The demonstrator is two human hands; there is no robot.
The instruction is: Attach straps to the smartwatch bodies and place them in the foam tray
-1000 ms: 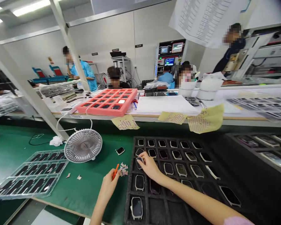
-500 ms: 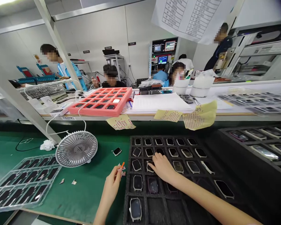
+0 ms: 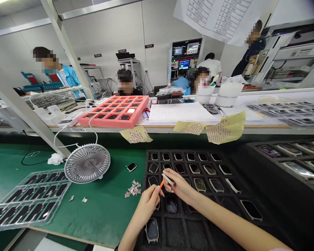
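From where I stood, nearest: a black foam tray [image 3: 196, 233] divided into compartments, many holding a rectangular dark-screened watch body; one such pale-rimmed watch body [image 3: 152, 230] sat leftmost in the nearest row. Above the tray's left part, the left hand [image 3: 148, 198], fingers pinched, gripped a slim orange tool [image 3: 161, 184]; the right hand [image 3: 178, 184], narrowed, held a pale rectangular watch piece [image 3: 167, 179] tilted edge-on. The tool's tip stood at the piece; whether they touched could not be told. To the left, on a green bench [image 3: 107, 209], lay a heap of small whitish scraps [image 3: 133, 188] and, beyond it, a single dark-screened watch [image 3: 132, 167]. Farther left, a clear plastic tray [image 3: 58, 198] held rows of elongated black pieces, near a round white fan [image 3: 90, 164]. Far right, a second black foam tray [image 3: 272, 164] held more watch bodies. Beyond, on a shelf, a pink-red foam tray [image 3: 112, 123] held dark pieces and one white one; to its right stood white cylindrical tubs [image 3: 227, 99].
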